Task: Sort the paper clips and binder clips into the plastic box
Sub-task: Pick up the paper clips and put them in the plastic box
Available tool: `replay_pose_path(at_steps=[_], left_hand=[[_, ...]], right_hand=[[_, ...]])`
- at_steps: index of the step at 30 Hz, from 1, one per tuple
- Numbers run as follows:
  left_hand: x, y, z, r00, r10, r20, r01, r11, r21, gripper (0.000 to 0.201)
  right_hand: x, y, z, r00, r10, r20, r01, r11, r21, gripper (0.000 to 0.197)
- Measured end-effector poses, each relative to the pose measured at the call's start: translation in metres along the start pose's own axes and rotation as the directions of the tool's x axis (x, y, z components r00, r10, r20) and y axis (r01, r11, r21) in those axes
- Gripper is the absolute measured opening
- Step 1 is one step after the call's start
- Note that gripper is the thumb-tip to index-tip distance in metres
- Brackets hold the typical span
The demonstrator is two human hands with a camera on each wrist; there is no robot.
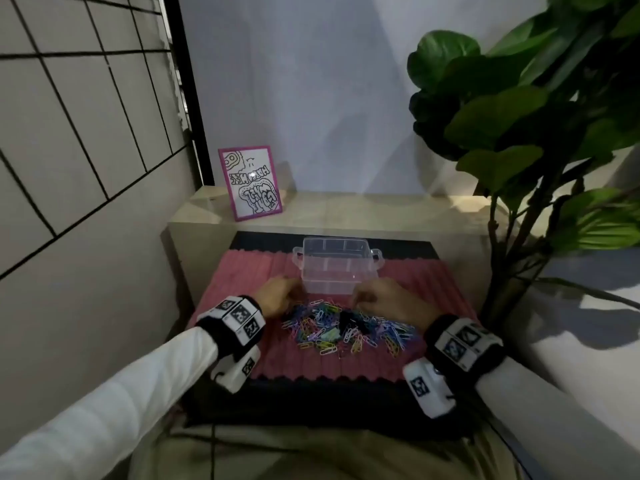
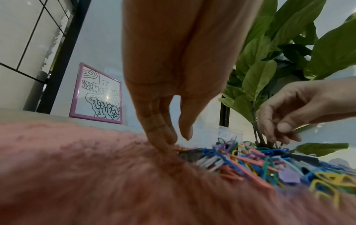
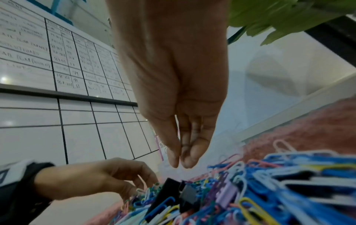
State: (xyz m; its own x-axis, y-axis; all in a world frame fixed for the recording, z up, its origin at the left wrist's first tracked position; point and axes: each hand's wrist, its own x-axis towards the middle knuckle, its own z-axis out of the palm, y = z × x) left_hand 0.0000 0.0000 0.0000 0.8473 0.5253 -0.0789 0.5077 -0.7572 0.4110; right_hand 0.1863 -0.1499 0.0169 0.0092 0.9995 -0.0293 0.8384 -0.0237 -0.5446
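A clear plastic box [image 1: 337, 271] stands open on the far half of the pink mat [image 1: 239, 275]. In front of it lies a heap of coloured paper clips [image 1: 322, 336] with black binder clips [image 1: 350, 320] in the middle. My left hand [image 1: 294, 296] is at the heap's far left edge. In the left wrist view its fingertips [image 2: 166, 142] touch the mat beside the clips, and the thumb stands apart from them. My right hand [image 1: 360, 299] hovers over the heap's far right side. Its thumb and fingertips [image 3: 190, 161] press together, with nothing visible between them.
A pink-framed drawing [image 1: 251, 183] leans on the beige ledge [image 1: 346, 209] behind the mat. A large leafy plant [image 1: 519, 133] crowds the right side. A gridded wall [image 1: 69, 150] closes the left. The mat's near strip in front of the heap is bare.
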Motion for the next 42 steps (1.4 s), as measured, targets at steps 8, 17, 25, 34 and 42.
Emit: replay_pose_path(at_steps=[8, 17, 25, 34, 42], left_hand=[[0.010, 0.005, 0.002, 0.990, 0.060, 0.127, -0.075, 0.991, 0.110, 0.034], [0.019, -0.013, -0.001, 0.991, 0.048, 0.123, -0.035, 0.994, -0.108, 0.024], [0.020, -0.025, -0.020, 0.981, 0.095, 0.168, -0.012, 0.899, -0.438, 0.025], [0.029, -0.023, -0.003, 0.974, 0.064, 0.217, 0.053, 0.869, -0.492, 0.047], [0.026, -0.018, -0.007, 0.948, 0.108, 0.300, 0.022, 0.917, -0.399, 0.042]], right_hand=[[0.046, -0.021, 0.026, 0.993, -0.018, 0.116, 0.047, 0.967, -0.252, 0.041], [0.056, -0.007, 0.018, 0.994, 0.066, 0.082, -0.056, 0.992, -0.110, 0.013], [0.051, 0.013, -0.013, 0.988, 0.079, 0.135, -0.104, 0.976, 0.190, 0.012], [0.053, 0.006, 0.023, 0.985, -0.015, 0.172, 0.062, 0.960, -0.271, 0.028], [0.047, 0.012, -0.005, 0.993, 0.091, 0.073, -0.105, 0.970, 0.218, 0.012]])
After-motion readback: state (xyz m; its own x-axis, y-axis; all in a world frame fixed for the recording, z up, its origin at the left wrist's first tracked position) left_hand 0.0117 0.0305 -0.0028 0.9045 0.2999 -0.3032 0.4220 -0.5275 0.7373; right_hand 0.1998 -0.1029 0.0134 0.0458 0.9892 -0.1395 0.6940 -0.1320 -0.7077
